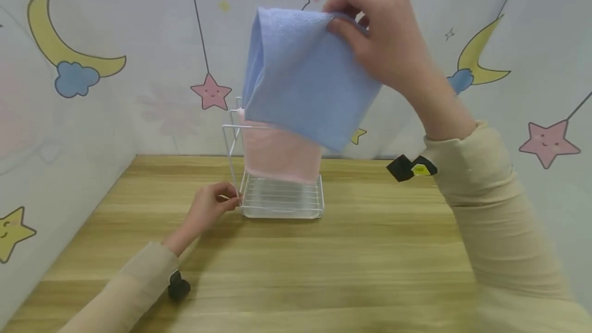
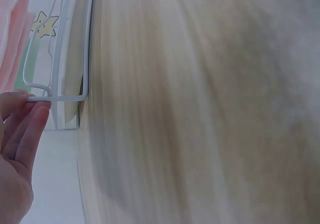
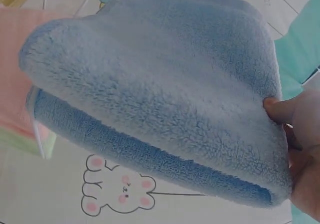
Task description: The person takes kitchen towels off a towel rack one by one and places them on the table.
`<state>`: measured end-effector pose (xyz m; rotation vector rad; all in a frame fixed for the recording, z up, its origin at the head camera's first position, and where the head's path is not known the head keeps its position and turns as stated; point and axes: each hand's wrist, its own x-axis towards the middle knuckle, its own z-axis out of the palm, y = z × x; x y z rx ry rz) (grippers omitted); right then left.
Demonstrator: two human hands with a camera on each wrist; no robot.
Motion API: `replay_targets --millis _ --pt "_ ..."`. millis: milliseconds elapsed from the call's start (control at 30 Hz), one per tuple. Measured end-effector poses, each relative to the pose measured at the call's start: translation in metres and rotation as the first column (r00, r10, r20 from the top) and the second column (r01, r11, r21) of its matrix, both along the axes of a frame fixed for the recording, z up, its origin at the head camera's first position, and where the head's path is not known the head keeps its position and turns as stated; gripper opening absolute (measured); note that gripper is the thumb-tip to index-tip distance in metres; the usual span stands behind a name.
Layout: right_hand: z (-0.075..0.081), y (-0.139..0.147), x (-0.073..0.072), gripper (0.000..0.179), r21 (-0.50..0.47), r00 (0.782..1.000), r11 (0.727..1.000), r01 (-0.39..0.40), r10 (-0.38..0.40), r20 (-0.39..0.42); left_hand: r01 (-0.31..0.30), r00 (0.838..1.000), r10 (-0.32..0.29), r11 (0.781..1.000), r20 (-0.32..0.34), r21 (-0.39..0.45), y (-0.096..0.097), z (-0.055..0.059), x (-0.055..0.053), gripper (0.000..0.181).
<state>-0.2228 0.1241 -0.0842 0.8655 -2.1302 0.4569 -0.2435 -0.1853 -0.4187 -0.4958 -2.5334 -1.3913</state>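
My right hand (image 1: pixel 386 35) pinches the upper right edge of a folded blue towel (image 1: pixel 310 76), held up in the air in front of the back wall. The right wrist view shows the towel's fluffy folded layers with the thumb (image 3: pixel 280 109) on its near face. Behind and below it, a pink towel (image 1: pixel 282 153) hangs on a white wire rack (image 1: pixel 229 153); the blue towel overlaps its upper part in the head view. Low at the rack's left side, my left hand (image 1: pixel 210 207) pinches the white wire (image 2: pixel 65 99) between thumb and fingers.
The rack has a base tray (image 1: pixel 282 214) standing on the wooden table (image 1: pixel 296 271) near its back edge. A white wall (image 1: pixel 157 30) printed with stars, moons and clouds rises behind and along the sides. Black straps with small devices (image 1: pixel 411 167) sit at both wrists.
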Motion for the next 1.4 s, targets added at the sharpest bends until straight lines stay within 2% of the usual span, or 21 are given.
replay_targets --millis 167,267,367,467,633,867,967,1033,1233,1400 --pt "0.008 0.017 0.001 0.025 -0.038 0.993 0.996 0.086 -0.088 -0.073 -0.004 1.000 0.003 1.000 0.026 0.016 0.000 -0.002 -0.001 0.007" --pt "0.011 0.029 0.001 0.026 -0.052 0.986 0.994 0.097 -0.103 -0.129 -0.016 0.999 0.015 1.000 0.032 0.020 0.000 -0.002 -0.001 0.007" --pt "0.011 0.041 0.001 0.027 -0.048 0.981 0.991 0.122 -0.128 -0.148 -0.025 0.999 0.024 0.999 0.034 0.021 0.000 -0.002 0.000 0.008" --pt "0.010 0.053 0.003 0.027 -0.041 0.980 0.986 0.161 -0.165 -0.111 -0.023 0.999 0.022 1.000 0.028 0.018 -0.001 -0.002 0.000 0.008" --pt "0.005 0.073 0.003 0.025 -0.029 0.978 0.977 0.210 -0.210 0.001 -0.012 1.000 0.012 1.000 0.009 0.021 -0.004 -0.003 0.001 0.008" --pt "-0.007 0.107 -0.002 0.018 -0.064 0.986 0.987 0.150 -0.145 0.084 -0.023 1.000 0.023 1.000 0.003 0.010 -0.006 -0.002 0.003 0.008" --pt "-0.012 0.121 -0.003 0.017 -0.099 0.983 0.986 0.136 -0.121 0.141 -0.027 1.000 0.027 1.000 0.000 0.000 -0.005 -0.002 0.004 0.008" --pt "-0.017 0.130 -0.003 0.017 -0.097 0.975 0.984 0.153 -0.134 0.177 -0.030 1.000 0.030 0.999 -0.005 -0.009 -0.005 0.000 0.004 0.008" --pt "-0.033 0.148 -0.006 0.018 -0.002 0.961 0.984 0.176 -0.171 0.216 -0.046 0.999 0.046 0.999 -0.013 -0.021 -0.004 0.004 0.006 0.007" --pt "-0.058 0.155 -0.015 0.016 0.084 0.957 0.983 0.165 -0.180 0.228 -0.046 0.999 0.046 0.999 -0.015 -0.016 -0.004 0.003 0.005 0.007"
